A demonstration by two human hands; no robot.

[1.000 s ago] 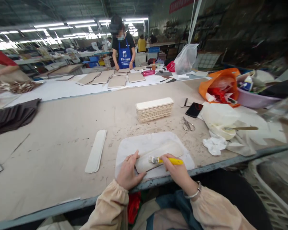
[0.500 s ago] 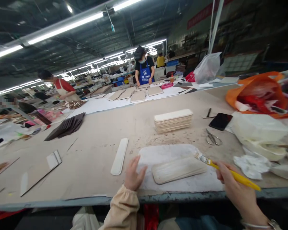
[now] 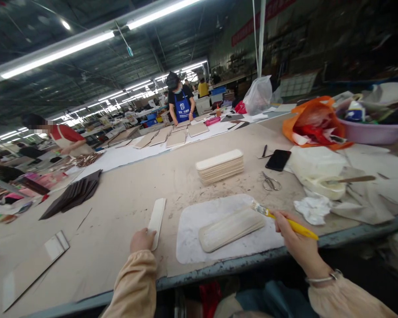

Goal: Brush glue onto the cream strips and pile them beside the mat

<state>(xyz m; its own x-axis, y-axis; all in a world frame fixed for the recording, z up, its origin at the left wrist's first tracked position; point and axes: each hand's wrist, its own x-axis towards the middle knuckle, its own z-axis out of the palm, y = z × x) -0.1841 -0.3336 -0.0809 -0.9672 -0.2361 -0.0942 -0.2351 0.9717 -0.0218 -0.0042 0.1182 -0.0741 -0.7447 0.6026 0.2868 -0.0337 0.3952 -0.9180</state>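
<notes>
My right hand point(image 3: 292, 227) is closed round the yellow handle of a paintbrush point(image 3: 290, 224). The white-smeared bristles touch the far right end of a fanned stack of long, round-cornered pale pieces point(image 3: 230, 229), whose top looks wet. A white sheet point(image 3: 189, 223) with rounded corners lies under that stack. To the left, my left hand point(image 3: 142, 240) has its curled fingers on the near left edge of a narrow white strip point(image 3: 158, 218). Its fingertips are partly hidden. Beyond the sheet stands a neat pile of similar pale pieces point(image 3: 220, 167).
Scissors point(image 3: 271, 182), a black phone point(image 3: 278, 160), a white tub with a stick point(image 3: 327, 187) and crumpled tissue point(image 3: 313, 210) lie at right. Behind them are an orange bag point(image 3: 313, 123) and a purple basin point(image 3: 374, 131). Dark panels point(image 3: 74, 194) lie left; co-workers stand beyond.
My left hand has moved left from the white sheet's edge onto the narrow strip. The brush stays at the stack's right end. The whole view has shifted to the right.
</notes>
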